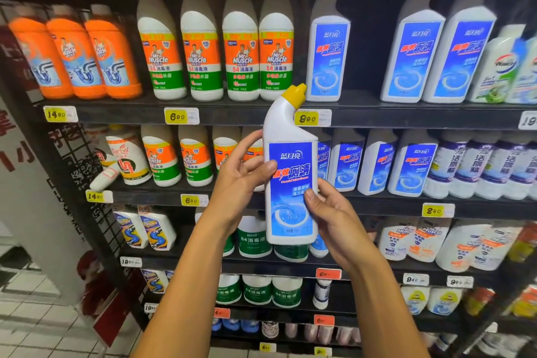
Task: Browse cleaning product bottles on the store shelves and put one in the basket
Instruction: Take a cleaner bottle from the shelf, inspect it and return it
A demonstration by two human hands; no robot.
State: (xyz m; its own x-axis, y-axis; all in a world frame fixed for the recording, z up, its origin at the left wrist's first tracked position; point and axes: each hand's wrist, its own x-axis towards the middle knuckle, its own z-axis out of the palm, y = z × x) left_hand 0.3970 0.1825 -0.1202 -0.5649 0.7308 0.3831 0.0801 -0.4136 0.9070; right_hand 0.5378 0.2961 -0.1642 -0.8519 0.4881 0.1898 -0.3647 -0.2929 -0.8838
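A white toilet cleaner bottle [290,180] with a blue label and an angled yellow cap is held upright in front of the shelves. My left hand [244,174] grips its left side, thumb across the label. My right hand [328,215] holds its lower right side, thumb on the label. More bottles of the same kind [329,52] stand on the upper shelf, with a gap to the right of one. No basket is in view.
Black store shelves [261,113] run across the view with yellow price tags. Orange drain cleaner bottles [78,52] and white Mr Muscle bottles [200,49] fill the upper left. Lower shelves hold green-labelled and white bottles. White tiled floor [35,322] lies at the lower left.
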